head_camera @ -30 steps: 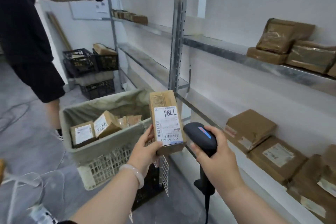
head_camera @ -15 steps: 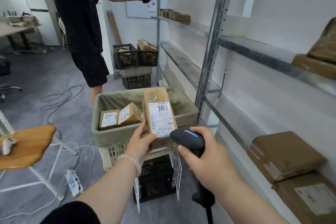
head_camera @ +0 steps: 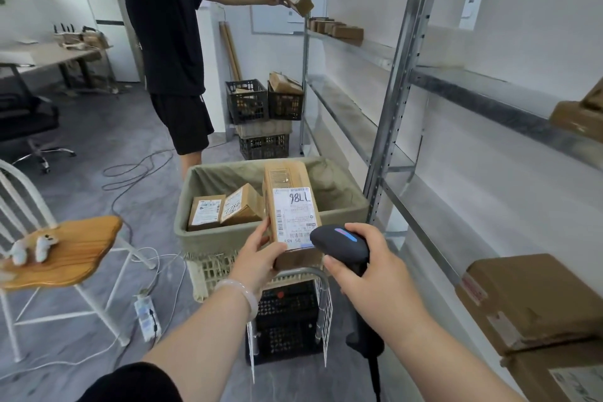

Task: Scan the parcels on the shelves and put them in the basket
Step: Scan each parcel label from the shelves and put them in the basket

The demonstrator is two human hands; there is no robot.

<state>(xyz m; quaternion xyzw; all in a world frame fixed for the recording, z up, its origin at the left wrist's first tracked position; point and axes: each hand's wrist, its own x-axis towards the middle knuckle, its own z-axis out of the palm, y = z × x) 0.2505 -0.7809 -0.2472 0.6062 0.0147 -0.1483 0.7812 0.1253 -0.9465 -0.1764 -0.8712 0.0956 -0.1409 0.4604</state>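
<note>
Metal shelving is standing immediately right of the lined basket. Brown shelf parcels are lying right of the basket, nearer the camera. Two labelled parcels are resting inside the basket, at its left side. The held parcel is standing upright over the basket's near rim, label facing the camera. The left hand is gripping its lower left edge, thumb and fingers curled round it. The right hand is wrapping round the black scanner, whose head is sitting just beside the label's lower right corner.

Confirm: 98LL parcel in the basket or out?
Out. The left hand grips the parcel in midair by the basket, label facing the scanner in the right hand.
</note>
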